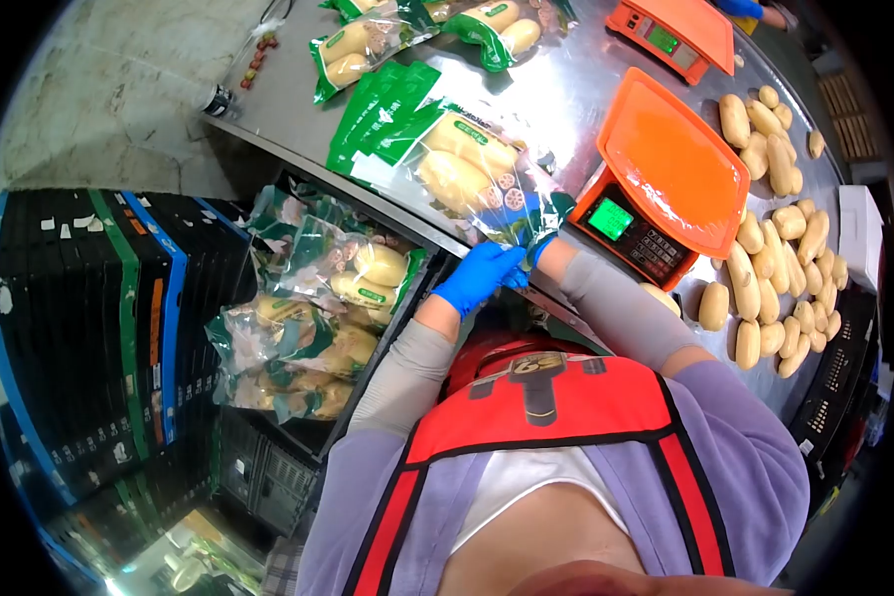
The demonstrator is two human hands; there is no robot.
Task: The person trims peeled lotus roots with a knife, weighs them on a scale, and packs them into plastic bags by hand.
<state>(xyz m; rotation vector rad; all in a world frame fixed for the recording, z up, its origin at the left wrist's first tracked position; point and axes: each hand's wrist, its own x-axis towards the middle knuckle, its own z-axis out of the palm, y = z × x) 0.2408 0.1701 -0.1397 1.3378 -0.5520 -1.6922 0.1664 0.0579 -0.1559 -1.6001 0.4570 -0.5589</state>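
Observation:
A clear and green printed bag of lotus root [457,179] lies on the metal table at its near edge, its open end toward me. My left hand [482,278], in a blue glove, is closed on the gathered film at that end. My right hand [543,233], also gloved in blue, is at the same end, partly hidden by the film; its fingers seem closed around the bag's mouth. Under the filled bag's left side lies a fanned stack of flat green bags [382,114]. To the right is an orange scale [670,164] with a lit green display.
Loose lotus root pieces [765,288] are piled along the table's right side. Filled bags [368,45] lie at the back, near a second orange scale [675,35]. Below the table's left edge, a crate holds more filled bags [308,328]. Stacked black crates [89,328] stand at left.

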